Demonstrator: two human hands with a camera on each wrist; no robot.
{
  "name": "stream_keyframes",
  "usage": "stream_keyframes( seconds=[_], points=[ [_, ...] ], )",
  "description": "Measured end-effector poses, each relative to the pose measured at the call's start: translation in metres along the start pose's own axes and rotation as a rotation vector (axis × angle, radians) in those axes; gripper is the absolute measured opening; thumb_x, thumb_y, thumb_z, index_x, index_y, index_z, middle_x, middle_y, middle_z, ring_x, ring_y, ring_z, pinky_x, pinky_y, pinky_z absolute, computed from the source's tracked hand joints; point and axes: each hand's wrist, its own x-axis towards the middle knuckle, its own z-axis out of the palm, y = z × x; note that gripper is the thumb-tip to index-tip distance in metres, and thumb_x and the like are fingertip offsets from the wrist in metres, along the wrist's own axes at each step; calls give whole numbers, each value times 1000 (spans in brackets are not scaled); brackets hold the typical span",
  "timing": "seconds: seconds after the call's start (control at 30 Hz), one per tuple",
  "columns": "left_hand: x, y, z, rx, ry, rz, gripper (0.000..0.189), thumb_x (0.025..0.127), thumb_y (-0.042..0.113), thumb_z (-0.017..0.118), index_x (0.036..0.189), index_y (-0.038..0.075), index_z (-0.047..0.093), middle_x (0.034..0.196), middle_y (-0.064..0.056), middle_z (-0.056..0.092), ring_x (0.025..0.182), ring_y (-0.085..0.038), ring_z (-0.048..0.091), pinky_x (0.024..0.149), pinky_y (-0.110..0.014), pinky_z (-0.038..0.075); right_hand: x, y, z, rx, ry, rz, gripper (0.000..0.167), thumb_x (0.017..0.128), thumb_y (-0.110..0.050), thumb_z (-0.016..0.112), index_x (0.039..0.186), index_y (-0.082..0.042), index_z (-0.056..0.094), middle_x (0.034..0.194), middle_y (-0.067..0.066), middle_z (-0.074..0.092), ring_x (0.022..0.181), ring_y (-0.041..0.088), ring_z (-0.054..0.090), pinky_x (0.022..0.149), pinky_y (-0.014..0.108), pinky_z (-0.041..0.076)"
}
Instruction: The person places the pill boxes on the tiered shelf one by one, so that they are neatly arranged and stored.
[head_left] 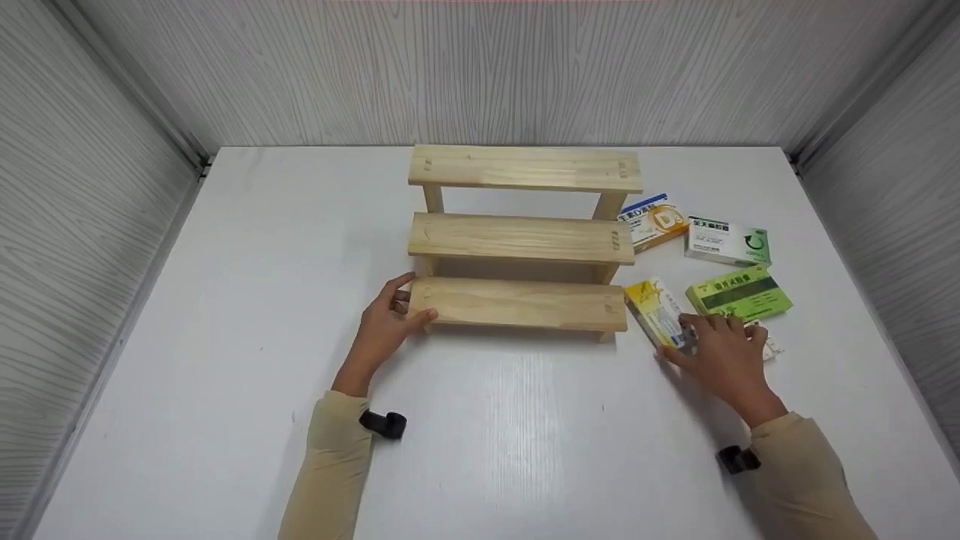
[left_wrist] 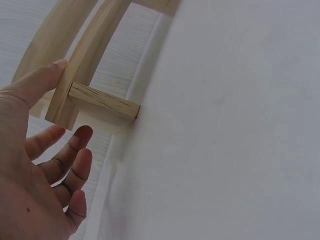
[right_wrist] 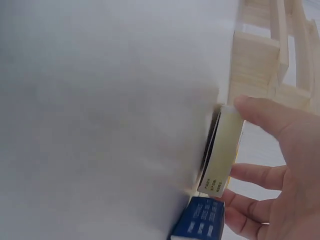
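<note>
A three-step wooden rack stands on the white table. At the left end of its lowest step, my left hand holds the board, thumb at the front edge and index finger toward the back. In the left wrist view the other fingers of that hand are bent beside the board's end. My right hand pinches the near end of a yellow-and-white medicine box, which lies close by the rack's right end. Its thumb is at one corner of the box's end face in the right wrist view.
Right of the rack lie an orange-and-white vitamin D box, a white-and-green box and a green box. A box with a dark blue end sits under the right hand, mostly hidden in the head view. Grey panels enclose the table.
</note>
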Motion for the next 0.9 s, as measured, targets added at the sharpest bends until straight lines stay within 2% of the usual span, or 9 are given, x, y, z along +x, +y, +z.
stream_keyframes(
  seconds=[0.13,0.33,0.63,0.73,0.8,0.9],
  points=[
    [1,-4,-2,-61,-47,-13,80,82,39,76,149,20,36,118,-15,58,97,-20,54,80,-29,43,-2,7,-9,118,16,1,59,86,-41,67,130,-4,56,126,31,53,112,47,44,87,65,20],
    [-1,-12,-8,-129,-114,-23,76,86,39,72,150,28,32,117,-16,61,100,-21,57,82,-29,46,-7,20,-31,289,58,-26,53,88,-33,67,129,0,57,130,33,50,118,49,43,89,67,13],
    [-2,-16,-12,-192,-163,-15,71,89,30,70,150,31,32,116,-15,61,104,-21,54,89,-30,42,-7,34,-68,374,104,-22,46,93,-25,63,130,1,55,137,35,41,119,53,41,84,62,12],
    [0,-16,-12,-198,-178,-28,73,90,28,69,151,30,30,118,-16,60,104,-20,54,89,-29,41,-5,37,-84,393,137,-31,45,94,-23,61,131,2,55,139,35,39,119,52,40,86,65,10],
    [2,-17,-11,-202,-194,-43,74,91,25,68,152,28,27,119,-16,60,105,-19,54,90,-29,41,-2,37,-95,413,176,-47,43,94,-21,60,130,3,55,140,35,40,113,43,43,87,68,9],
    [4,-18,-11,-209,-207,-59,74,92,22,67,153,26,26,120,-16,60,106,-18,54,92,-29,41,3,35,-109,460,232,-71,42,93,-18,61,129,3,57,140,32,41,105,9,43,91,72,4]
  ],
)
